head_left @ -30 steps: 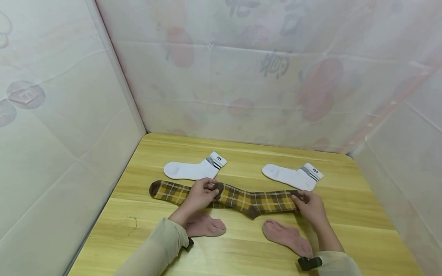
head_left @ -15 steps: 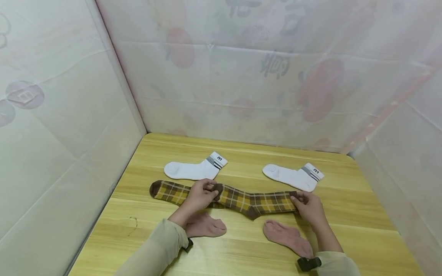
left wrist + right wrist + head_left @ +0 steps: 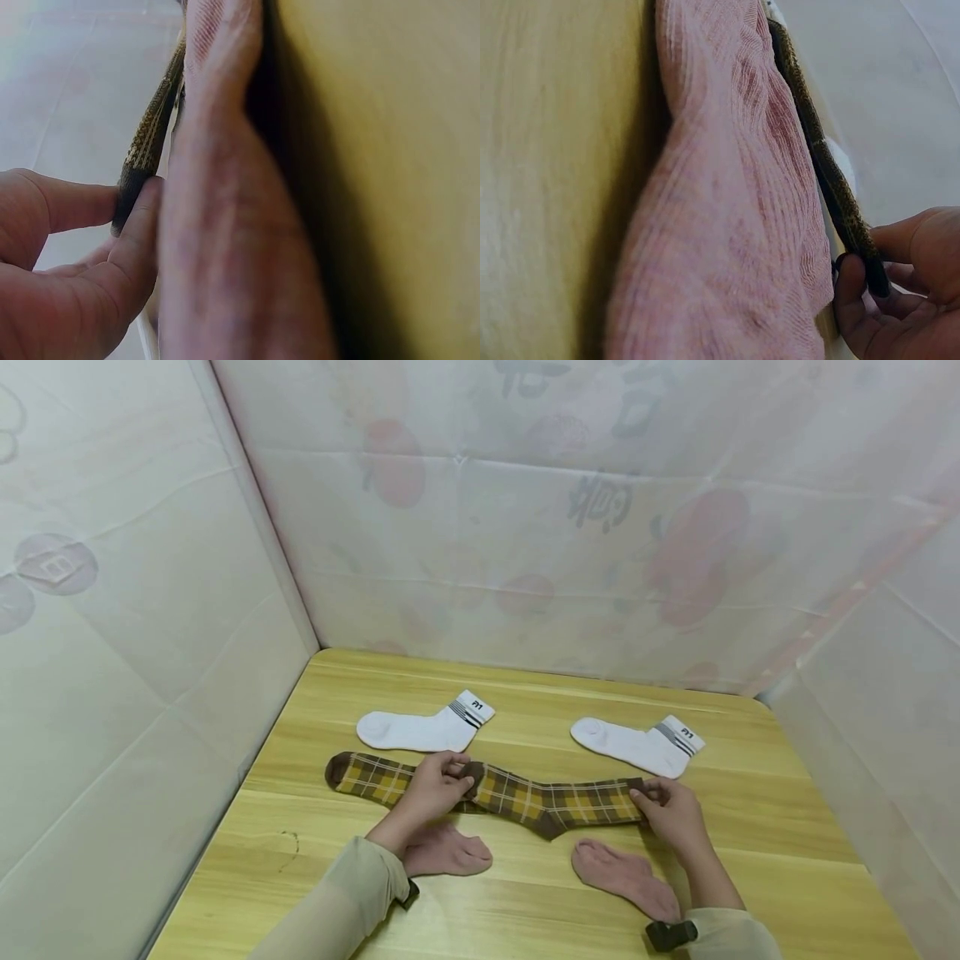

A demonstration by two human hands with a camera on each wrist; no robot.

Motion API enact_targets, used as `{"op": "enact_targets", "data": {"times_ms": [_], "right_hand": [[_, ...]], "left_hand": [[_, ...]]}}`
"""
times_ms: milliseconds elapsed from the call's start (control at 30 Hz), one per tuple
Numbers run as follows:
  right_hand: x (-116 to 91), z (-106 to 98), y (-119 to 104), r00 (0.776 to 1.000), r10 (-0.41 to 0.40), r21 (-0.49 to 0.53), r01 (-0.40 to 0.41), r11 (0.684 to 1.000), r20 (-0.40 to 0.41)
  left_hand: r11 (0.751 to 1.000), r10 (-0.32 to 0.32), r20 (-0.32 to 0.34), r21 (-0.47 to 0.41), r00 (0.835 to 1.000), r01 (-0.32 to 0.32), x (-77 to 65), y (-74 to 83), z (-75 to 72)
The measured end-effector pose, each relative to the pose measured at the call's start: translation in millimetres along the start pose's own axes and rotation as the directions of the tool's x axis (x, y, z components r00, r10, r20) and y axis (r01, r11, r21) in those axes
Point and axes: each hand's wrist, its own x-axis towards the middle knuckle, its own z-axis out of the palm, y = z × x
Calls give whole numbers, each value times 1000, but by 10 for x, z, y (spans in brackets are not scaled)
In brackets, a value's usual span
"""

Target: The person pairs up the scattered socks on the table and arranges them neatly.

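Observation:
A brown and yellow plaid sock [image 3: 517,793] is stretched sideways between the two hands. At its brown toe, the left hand [image 3: 433,787] pinches it between thumb and fingers. The right hand [image 3: 675,814] pinches the brown cuff at the other end. A second plaid sock [image 3: 371,778] lies to the left, partly hidden behind the left hand and the held sock. In the left wrist view, thumb and finger close on the dark toe [image 3: 135,191]. The right wrist view has the dark cuff [image 3: 876,276] between thumb and fingers.
Two white ankle socks, one left [image 3: 412,732] and one right [image 3: 630,747], lie farther back on the wooden table [image 3: 540,910]. Nearer the person are two pink socks, the left one [image 3: 450,850] partly behind the left forearm, the right one [image 3: 626,878] beside the right wrist. Fabric walls [image 3: 525,527] enclose the table.
Both hands keep their grip on the plaid sock. Its cuff end and heel have shifted very slightly toward the person; the other socks lie as before.

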Motion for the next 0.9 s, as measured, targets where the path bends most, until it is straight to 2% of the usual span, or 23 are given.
{"op": "enact_targets", "data": {"times_ms": [600, 900], "right_hand": [[-14, -29, -29, 1000, 3, -26, -3, 1000, -5], [-5, -45, -24, 1000, -4, -48, 4, 999, -7]], "left_hand": [[1000, -29, -19, -7, 999, 29, 0, 7, 10], [1000, -20, -23, 0, 1000, 20, 9, -10, 14]]}}
